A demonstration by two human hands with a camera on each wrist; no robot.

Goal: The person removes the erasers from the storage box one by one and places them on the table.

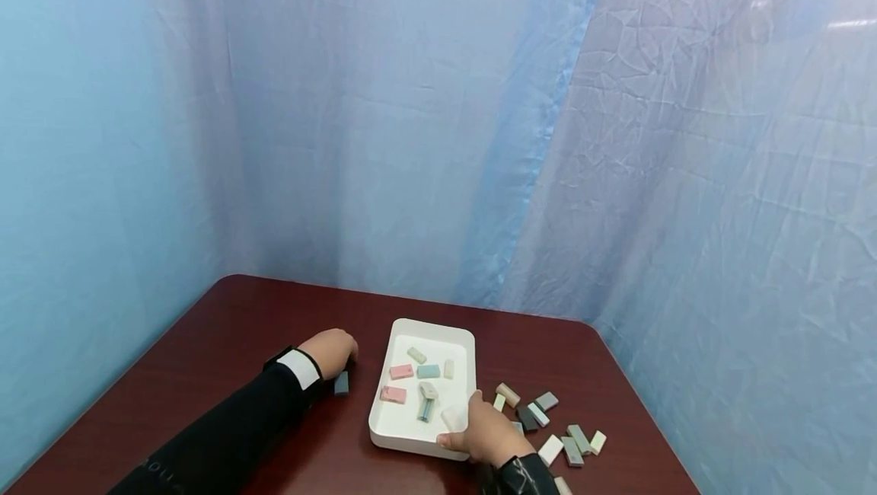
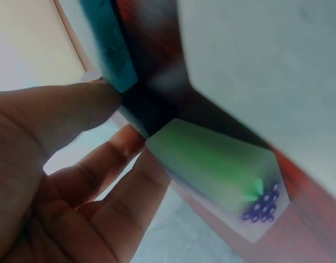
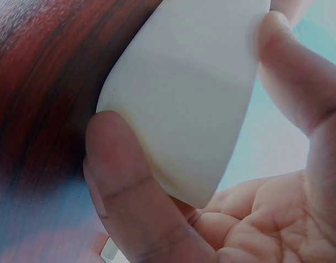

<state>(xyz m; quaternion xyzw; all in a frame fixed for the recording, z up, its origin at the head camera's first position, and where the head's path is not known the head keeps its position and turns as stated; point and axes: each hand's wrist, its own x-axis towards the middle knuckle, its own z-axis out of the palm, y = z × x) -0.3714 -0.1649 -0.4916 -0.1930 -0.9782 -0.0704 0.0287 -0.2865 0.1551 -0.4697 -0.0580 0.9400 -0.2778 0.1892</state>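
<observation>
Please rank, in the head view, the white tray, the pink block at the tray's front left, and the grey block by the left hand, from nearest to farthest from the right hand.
1. White tray: the right hand grips its front right corner.
2. Pink block: inside the tray, front left.
3. Grey block: on the table left of the tray, beside the left hand.

The head camera looks forward and slightly down from well back, taking in the far table [image 1: 226, 358] and white tray [image 1: 400, 434]. The right wrist camera sits very close to the tray's near corner, shared with the head view. The left wrist camera, blurred, seems pressed close to small blocks [image 2: 217, 170].
</observation>
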